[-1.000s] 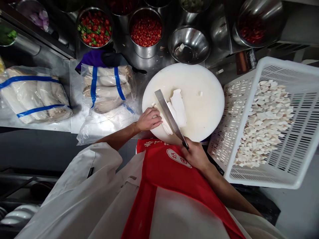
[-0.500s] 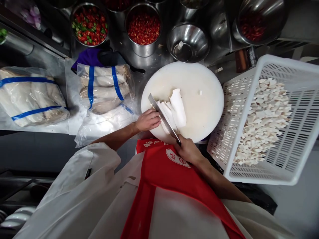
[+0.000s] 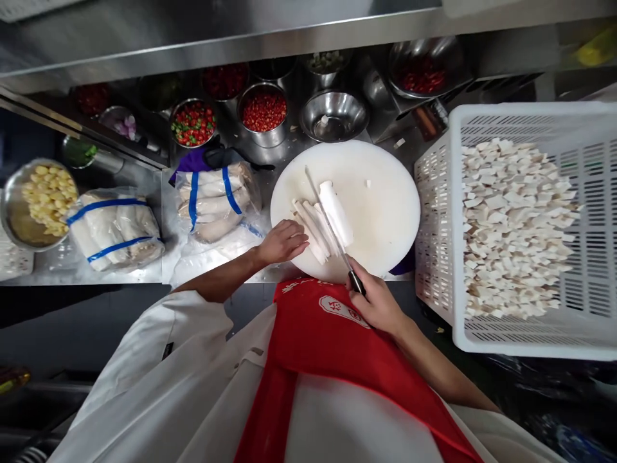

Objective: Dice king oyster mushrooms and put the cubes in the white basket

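A kitchen knife (image 3: 330, 223) slants over the round white cutting board (image 3: 385, 225), its black handle wrapped by my right hand (image 3: 378, 299). The blade lies between a thick white king oyster mushroom piece (image 3: 337, 215) on its right and several long mushroom slices (image 3: 312, 235) on its left. Beside those slices, at the board's left front edge, my left hand (image 3: 284, 242) has loosely bent fingers with nothing visibly gripped. I cannot tell whether its fingertips touch the outermost slice. One small mushroom bit (image 3: 367, 184) sits farther right on the board.
On the right stands a white plastic basket (image 3: 457, 225) with many cut mushroom pieces (image 3: 518, 231). Bagged whole mushrooms (image 3: 216, 202) lie left of the board, with another bag (image 3: 118, 228) beyond. Behind are a steel bowl (image 3: 357, 125) and chopped chillies (image 3: 264, 110). A metal shelf (image 3: 241, 48) overhangs the back.
The knife has shifted right across the slices to beside the thick piece. More slices show left of the blade, and my left hand is farther from it. The view has tilted, revealing the shelf.
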The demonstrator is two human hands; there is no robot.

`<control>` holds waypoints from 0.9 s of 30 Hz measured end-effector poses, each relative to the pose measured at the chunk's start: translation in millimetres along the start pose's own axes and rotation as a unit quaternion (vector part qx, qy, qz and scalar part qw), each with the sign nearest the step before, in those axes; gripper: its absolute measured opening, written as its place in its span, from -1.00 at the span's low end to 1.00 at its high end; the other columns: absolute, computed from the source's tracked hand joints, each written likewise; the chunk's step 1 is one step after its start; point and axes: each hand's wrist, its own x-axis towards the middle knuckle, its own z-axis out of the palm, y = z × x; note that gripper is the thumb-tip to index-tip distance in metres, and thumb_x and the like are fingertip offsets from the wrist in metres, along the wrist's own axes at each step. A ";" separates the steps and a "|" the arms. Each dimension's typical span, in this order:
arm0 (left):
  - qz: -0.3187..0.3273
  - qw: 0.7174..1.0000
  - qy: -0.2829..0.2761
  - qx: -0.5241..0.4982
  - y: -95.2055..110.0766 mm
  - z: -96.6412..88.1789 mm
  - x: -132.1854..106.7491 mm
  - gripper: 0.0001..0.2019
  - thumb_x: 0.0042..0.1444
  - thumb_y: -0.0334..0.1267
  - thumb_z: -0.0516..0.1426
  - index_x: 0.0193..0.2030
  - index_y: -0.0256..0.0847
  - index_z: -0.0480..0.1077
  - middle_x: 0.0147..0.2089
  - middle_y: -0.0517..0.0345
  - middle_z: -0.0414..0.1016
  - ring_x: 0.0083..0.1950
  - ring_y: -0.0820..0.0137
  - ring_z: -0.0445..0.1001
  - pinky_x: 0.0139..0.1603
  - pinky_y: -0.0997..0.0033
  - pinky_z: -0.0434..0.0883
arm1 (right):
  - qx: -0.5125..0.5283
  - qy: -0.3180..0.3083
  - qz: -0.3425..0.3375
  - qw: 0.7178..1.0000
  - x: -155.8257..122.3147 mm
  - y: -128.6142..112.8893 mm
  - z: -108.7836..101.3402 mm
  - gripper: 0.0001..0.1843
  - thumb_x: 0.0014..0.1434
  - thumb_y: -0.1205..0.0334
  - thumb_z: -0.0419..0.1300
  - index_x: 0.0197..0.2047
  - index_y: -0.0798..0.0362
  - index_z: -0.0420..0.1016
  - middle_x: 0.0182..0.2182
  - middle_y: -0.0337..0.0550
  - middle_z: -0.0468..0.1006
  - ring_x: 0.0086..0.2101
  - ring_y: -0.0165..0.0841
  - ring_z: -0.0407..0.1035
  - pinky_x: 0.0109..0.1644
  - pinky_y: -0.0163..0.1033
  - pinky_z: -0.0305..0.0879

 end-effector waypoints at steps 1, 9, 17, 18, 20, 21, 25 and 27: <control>0.019 1.000 0.018 0.004 4.2 -14.4 5.6 -0.86 0.25 -0.18 0.15 -0.12 -0.14 0.45 -0.15 0.02 0.50 -0.07 0.27 0.47 -0.07 0.19 0.43 | 0.001 -0.005 -0.017 1.000 -3.0 -0.9 -0.8 -0.23 0.15 0.36 -0.01 0.44 0.09 0.01 -0.19 -0.12 0.56 -0.21 -0.28 0.46 -0.01 -0.18 0.36; 0.030 0.991 -0.124 0.035 -16.3 -61.8 130.2 -0.73 0.30 -0.17 0.03 0.02 -0.18 0.45 -0.01 0.02 0.49 0.05 0.22 0.43 0.12 0.16 0.31 | -0.103 -0.114 -0.048 0.987 -12.4 -5.3 -3.6 -0.17 0.10 0.40 0.04 0.45 0.01 0.08 0.09 0.09 0.49 -0.01 -0.12 0.45 0.08 -0.01 0.36; 0.094 0.897 -0.423 0.083 -49.8 33.9 194.8 -0.71 0.00 -0.38 0.21 -0.11 -0.04 0.54 -0.10 0.18 0.56 -0.11 0.28 0.46 -0.04 0.31 0.34 | 0.106 -0.119 -0.064 0.985 -5.4 30.5 4.8 -0.25 -0.03 0.44 0.05 0.27 0.04 0.41 0.08 -0.07 0.56 0.09 -0.14 0.40 0.20 -0.04 0.28; 0.096 0.906 -0.405 0.080 -48.5 28.2 196.6 -0.78 0.04 -0.36 0.21 -0.16 -0.06 0.55 -0.11 0.15 0.56 -0.10 0.28 0.46 -0.04 0.30 0.34 | 0.139 -0.100 -0.036 0.985 -4.6 36.8 7.0 -0.26 -0.03 0.41 0.05 0.27 0.04 0.41 0.00 -0.08 0.60 0.03 -0.15 0.45 0.14 -0.06 0.34; 0.089 0.947 -0.299 0.071 -45.2 4.3 196.1 -0.85 0.17 -0.29 0.15 -0.17 -0.11 0.55 -0.09 0.08 0.54 -0.03 0.24 0.46 0.01 0.25 0.33 | 0.208 -0.079 0.045 0.974 -4.4 47.2 10.3 -0.24 -0.01 0.34 0.06 0.31 0.07 0.35 -0.23 -0.14 0.65 -0.23 -0.21 0.53 -0.15 -0.14 0.46; 0.075 0.970 -0.221 0.069 -43.3 -10.9 192.5 -0.82 0.24 -0.24 0.10 -0.12 -0.11 0.53 -0.05 0.05 0.52 0.03 0.22 0.44 0.05 0.21 0.32 | 0.240 -0.075 0.087 0.964 -4.8 51.0 11.0 -0.22 -0.01 0.31 0.07 0.35 0.09 0.30 -0.34 -0.19 0.63 -0.39 -0.27 0.50 -0.31 -0.19 0.45; -0.003 0.996 0.042 0.082 -34.4 -50.4 143.2 -0.70 0.37 -0.13 -0.02 0.10 -0.07 0.44 0.08 0.01 0.46 0.19 0.21 0.35 0.19 0.07 0.27 | 0.305 -0.039 0.159 0.938 -5.2 58.1 5.8 -0.14 0.00 0.26 0.10 0.41 0.13 0.16 -0.54 -0.35 0.47 -0.61 -0.41 0.30 -0.51 -0.29 0.30; -0.014 0.992 0.085 0.090 -28.6 -41.0 101.4 -0.70 0.36 -0.11 0.01 0.11 -0.05 0.44 0.06 0.02 0.49 0.19 0.22 0.35 0.18 0.06 0.29 | 0.303 -0.021 0.159 0.939 -3.2 58.6 -0.9 -0.17 0.03 0.24 0.11 0.41 0.12 0.14 -0.59 -0.40 0.41 -0.62 -0.41 0.28 -0.51 -0.29 0.29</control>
